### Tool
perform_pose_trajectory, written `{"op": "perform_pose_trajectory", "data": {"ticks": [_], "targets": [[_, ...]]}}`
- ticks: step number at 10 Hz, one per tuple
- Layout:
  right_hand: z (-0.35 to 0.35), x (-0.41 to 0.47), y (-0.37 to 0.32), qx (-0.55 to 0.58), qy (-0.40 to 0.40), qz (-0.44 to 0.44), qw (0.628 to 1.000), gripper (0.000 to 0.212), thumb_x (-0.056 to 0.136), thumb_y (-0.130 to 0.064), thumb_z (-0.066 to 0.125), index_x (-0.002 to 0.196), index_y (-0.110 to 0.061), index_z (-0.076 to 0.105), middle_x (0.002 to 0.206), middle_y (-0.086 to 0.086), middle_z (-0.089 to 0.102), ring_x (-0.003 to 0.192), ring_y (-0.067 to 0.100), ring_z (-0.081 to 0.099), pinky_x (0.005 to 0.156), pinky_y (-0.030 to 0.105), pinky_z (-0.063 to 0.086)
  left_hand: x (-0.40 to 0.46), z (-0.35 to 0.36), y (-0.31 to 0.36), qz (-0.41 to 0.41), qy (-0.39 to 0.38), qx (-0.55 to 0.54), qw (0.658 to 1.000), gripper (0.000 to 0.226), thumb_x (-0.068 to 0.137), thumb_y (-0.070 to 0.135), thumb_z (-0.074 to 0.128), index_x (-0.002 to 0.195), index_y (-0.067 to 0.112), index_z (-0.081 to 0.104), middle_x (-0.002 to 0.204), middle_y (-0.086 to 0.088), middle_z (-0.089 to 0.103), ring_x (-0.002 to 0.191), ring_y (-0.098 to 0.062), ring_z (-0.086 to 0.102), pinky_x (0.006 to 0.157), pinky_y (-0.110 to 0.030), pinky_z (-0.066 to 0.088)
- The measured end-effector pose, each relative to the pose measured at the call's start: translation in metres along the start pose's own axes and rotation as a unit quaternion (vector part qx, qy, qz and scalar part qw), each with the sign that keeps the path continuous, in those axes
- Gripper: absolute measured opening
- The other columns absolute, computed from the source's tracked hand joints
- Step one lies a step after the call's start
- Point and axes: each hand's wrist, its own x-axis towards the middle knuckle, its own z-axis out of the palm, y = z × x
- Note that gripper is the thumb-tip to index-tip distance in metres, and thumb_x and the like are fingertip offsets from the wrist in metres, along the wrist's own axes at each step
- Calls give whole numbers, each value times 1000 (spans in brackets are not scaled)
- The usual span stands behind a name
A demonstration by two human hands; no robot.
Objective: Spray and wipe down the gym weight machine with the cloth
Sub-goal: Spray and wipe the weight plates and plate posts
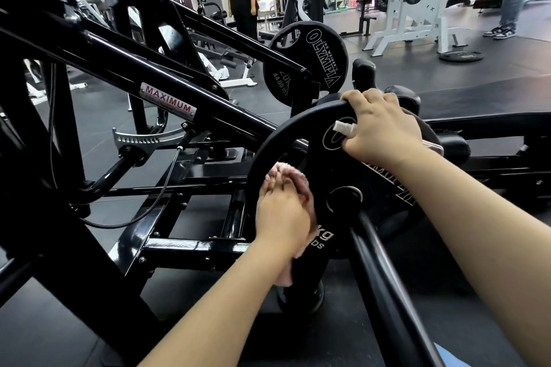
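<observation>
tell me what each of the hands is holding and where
The left hand presses a pink cloth flat against the near weight plate's face. The right hand grips that plate's top rim, with a spray bottle tucked in its fingers, nozzle poking out.

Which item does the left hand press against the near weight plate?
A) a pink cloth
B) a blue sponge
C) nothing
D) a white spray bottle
A: the left hand lies flat on a pink cloth against the plate; the spray bottle is in the right hand.
</observation>
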Motion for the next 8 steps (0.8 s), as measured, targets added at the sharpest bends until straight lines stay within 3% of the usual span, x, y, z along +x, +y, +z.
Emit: {"op": "perform_pose_trajectory", "data": {"ticks": [1, 2, 3, 4, 5, 6, 7, 8], "targets": [[0, 0, -3, -10, -2, 2, 1000, 62, 84, -32, 59, 138, -26, 30, 132, 4, 39, 125, 30, 32, 89, 41, 41, 18, -4, 16, -101, -65, -184, 975, 49, 92, 17, 37, 140, 6, 36, 147, -16, 36, 138, -30, 28, 115, -36, 18], [-1, -1, -6, -15, -10, 4, 1000, 66, 80, -29, 60, 138, -24, 29, 132, 5, 38, 124, 31, 32, 87, 40, 42, 38, -18, 37, -236, -70, -522, 817, 37, 93, 22, 35, 120, 11, 56, 125, -16, 57, 119, -32, 51, 104, -39, 39], [-1, -2, -6, -11, -8, 5, 1000, 66, 80, -28, 60, 138, -24, 29, 132, 6, 38, 124, 31, 31, 88, 41, 42, 45, -30, 43, -293, -73, -679, 669, 30, 98, 16, 34, 88, 7, 61, 91, -15, 65, 91, -24, 61, 91, -33, 47], [-1, -2, -5, -6, -6, 7, 1000, 65, 81, -30, 59, 139, -24, 29, 133, 5, 38, 125, 30, 31, 88, 41, 42, 51, -42, 47, -313, -58, -801, 508, 35, 100, 16, 33, 74, 5, 53, 75, -10, 58, 75, -16, 55, 79, -26, 46], [0, -2, -2, -1, -6, 8, 1000, 65, 82, -31, 59, 138, -25, 29, 133, 4, 38, 125, 29, 31, 87, 41, 41, 47, -46, 47, -309, -48, -832, 459, 35, 99, 11, 29, 72, 3, 49, 69, -10, 56, 70, -17, 53, 74, -27, 46], [1, -2, 2, 7, -2, 11, 1000, 62, 84, -33, 59, 137, -26, 29, 133, 3, 37, 126, 29, 30, 86, 40, 41, 37, -52, 48, -311, -35, -843, 438, 32, 97, 8, 32, 69, 6, 47, 66, -8, 51, 59, -15, 53, 62, -25, 49], [1, -1, 5, 12, -1, 16, 1000, 61, 84, -33, 58, 137, -27, 29, 133, 3, 37, 126, 28, 30, 86, 40, 41, 23, -58, 48, -304, -50, -862, 402, 31, 92, 3, 42, 63, 9, 51, 62, -6, 57, 55, -13, 57, 70, -24, 53], [1, -2, 7, 20, -2, 23, 1000, 63, 85, -33, 58, 139, -27, 28, 135, 2, 36, 126, 28, 30, 87, 41, 42, -6, -97, 61, -326, -186, -792, 481, 54, 11, -31, 25, 31, 12, 53, 80, -38, 63, 97, -26, 59, 116, -34, 21]]}}
